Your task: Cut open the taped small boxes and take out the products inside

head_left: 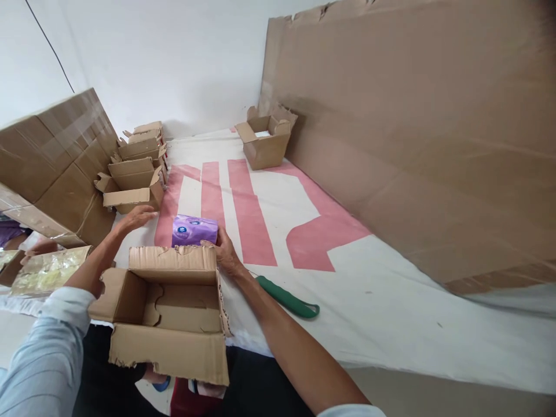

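Observation:
A purple printed packet (pixel 194 230) lies on the cloth-covered table just beyond an open cardboard box (pixel 174 356). My right hand (pixel 225 250) has its fingers around the packet's right end; part of the thumb is by the box's far flap. My left hand (pixel 138 219) is held with fingers stretched out, apart from the packet, in front of a row of small cartons. The open box near my body has its flaps spread with torn edges, and I see only bare cardboard inside.
Several small open cartons (pixel 130 197) line up at left beside a large taped box (pixel 47 168). Another open carton (pixel 266 152) stands at the back against a tall cardboard sheet (pixel 403 133). A long green object (pixel 286 298) lies by my right forearm. Someone's hand (pixel 41 248) shows at far left.

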A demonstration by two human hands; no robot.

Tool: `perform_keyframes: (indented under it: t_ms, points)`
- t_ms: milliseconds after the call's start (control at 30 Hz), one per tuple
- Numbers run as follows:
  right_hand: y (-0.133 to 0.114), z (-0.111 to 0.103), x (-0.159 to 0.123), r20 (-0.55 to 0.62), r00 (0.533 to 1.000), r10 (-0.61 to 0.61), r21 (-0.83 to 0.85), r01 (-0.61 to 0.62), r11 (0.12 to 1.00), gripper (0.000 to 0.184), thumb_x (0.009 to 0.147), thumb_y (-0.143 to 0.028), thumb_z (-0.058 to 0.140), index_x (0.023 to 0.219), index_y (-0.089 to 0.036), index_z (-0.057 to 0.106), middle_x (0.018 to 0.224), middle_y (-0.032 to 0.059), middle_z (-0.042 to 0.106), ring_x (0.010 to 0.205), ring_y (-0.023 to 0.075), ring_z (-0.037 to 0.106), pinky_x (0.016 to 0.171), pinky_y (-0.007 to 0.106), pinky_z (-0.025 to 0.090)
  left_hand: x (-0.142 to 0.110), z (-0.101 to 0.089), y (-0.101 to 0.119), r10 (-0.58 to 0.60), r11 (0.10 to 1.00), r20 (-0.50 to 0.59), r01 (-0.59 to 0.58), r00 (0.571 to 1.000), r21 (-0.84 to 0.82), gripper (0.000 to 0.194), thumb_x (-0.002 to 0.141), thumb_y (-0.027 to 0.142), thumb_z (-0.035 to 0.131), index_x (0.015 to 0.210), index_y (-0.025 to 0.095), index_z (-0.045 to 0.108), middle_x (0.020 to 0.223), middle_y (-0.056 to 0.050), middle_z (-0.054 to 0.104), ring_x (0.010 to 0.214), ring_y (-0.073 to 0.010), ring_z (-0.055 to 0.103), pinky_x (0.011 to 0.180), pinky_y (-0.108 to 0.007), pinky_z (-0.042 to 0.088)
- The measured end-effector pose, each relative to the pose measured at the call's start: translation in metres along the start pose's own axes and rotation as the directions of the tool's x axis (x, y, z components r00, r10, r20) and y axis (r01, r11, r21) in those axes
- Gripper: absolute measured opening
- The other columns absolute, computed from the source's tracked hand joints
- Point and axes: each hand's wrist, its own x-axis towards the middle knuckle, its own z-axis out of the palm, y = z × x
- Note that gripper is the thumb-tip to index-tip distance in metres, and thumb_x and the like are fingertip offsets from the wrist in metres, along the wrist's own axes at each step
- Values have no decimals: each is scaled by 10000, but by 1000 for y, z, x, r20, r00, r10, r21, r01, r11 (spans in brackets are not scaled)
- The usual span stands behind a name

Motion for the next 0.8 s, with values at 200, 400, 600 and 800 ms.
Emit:
perform_keyframes:
  t_ms: [200, 400, 600, 800]
  points:
    - [0, 15, -8, 44, 995, -87, -28, 88, 996, 705, 774, -515, 958, 1386, -264, 716, 1331, 80, 831, 1231, 321, 762, 1127, 461, 634, -33, 14, 52, 248, 862, 502, -425, 829, 276, 864, 846, 583, 950, 1598, 220, 730, 1660, -158, 724, 1520, -398, 675, 1221, -446, 563]
    - [13, 14, -7, 138, 987, -78, -92, 91, 992, 785, 826, -579, 875, 1531, -277, 712, 1450, 102, 808, 1345, 381, 748, 1209, 533, 600, -40, 39, 57, 341, 622, 592, -647, 731, 441, 571, 903, 327, 848, 1456, 218, 758, 1468, -115, 810, 1347, -320, 758, 1149, -366, 588]
    - [39, 10, 4, 30, 998, -48, -172, 53, 984, 816, 880, -577, 753, 1629, -283, 620, 1618, 136, 714, 1528, 370, 656, 1340, 566, 498, -26, -10, 28, 92, 586, 218, -230, 971, 777, 501, 805, 244, 833, 1301, 197, 781, 1334, -118, 817, 1222, -334, 772, 1051, -360, 602]
    - [43, 7, 5, 54, 997, -48, -208, 58, 976, 799, 879, -539, 702, 1630, -276, 628, 1535, 130, 748, 1432, 338, 692, 1317, 554, 505, -9, -38, 6, 13, 560, -49, 33, 999, 828, 673, 875, 356, 862, 1501, 198, 675, 1592, -228, 677, 1453, -465, 648, 1171, -531, 576]
